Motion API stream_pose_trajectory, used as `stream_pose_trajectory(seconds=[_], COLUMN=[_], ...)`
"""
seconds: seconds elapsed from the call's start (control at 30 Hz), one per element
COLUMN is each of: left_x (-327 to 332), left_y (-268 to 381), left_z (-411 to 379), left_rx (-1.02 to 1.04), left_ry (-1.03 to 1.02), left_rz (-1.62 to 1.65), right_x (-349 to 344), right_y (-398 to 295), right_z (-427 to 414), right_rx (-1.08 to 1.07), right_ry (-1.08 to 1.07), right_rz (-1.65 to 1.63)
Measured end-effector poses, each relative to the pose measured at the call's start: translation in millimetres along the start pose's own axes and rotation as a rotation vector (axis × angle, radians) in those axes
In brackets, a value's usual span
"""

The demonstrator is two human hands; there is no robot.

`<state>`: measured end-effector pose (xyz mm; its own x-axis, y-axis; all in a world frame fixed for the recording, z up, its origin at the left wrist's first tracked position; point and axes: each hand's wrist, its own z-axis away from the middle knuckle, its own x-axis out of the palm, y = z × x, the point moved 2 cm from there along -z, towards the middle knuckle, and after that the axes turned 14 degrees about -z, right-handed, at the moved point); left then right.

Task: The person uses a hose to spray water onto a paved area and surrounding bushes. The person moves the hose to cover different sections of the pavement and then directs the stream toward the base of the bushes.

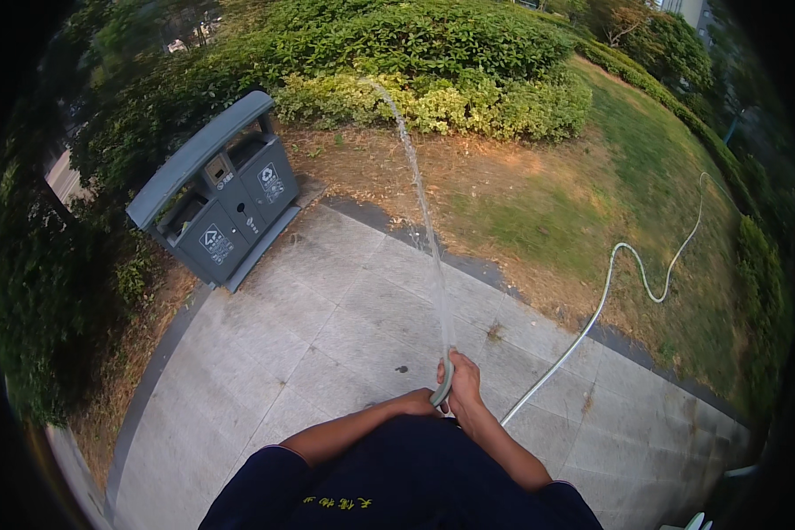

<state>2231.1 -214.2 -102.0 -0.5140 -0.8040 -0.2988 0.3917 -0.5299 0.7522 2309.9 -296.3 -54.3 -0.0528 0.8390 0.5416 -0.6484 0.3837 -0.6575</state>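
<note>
My right hand (465, 379) grips a pale green garden hose (444, 387) near its open end. Lower down, my left hand (419, 402) holds the same hose close to my body. A stream of water (419, 182) shoots from the hose end and arcs away toward a yellow-green shrub (437, 99). Some drops break off the stream above the dark paving border. The rest of the hose (586, 328) runs from beside my right forearm over the paving and winds across the grass. Part of it is hidden behind my arm and body.
A grey two-compartment litter bin (222, 192) bearing printed symbols stands at the left paving edge. Stone paving (291, 358) lies underfoot, bordered by a dark kerb strip (361, 215). Beyond are patchy grass (543, 225), a taller green hedge (411, 40) and dense foliage on the left.
</note>
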Motion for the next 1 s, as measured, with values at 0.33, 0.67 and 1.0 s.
stream_pose_trajectory(seconds=[0.33,0.67,1.0], left_x=[6.2,19.3,22.0], left_y=[-2.1,-5.3,13.6], left_z=[-16.9,-35.1,-44.1], left_rx=[0.030,0.124,0.141], left_ry=[-0.095,-0.166,-0.267], left_rz=[-0.034,-0.088,-0.162], right_x=[-7.5,-27.0,-46.9], right_y=[-11.2,-11.9,-21.0], right_z=[11.4,13.7,22.1], right_rx=[-0.040,-0.084,-0.144], right_ry=[0.093,0.155,0.237], right_rz=[-0.024,-0.053,-0.089])
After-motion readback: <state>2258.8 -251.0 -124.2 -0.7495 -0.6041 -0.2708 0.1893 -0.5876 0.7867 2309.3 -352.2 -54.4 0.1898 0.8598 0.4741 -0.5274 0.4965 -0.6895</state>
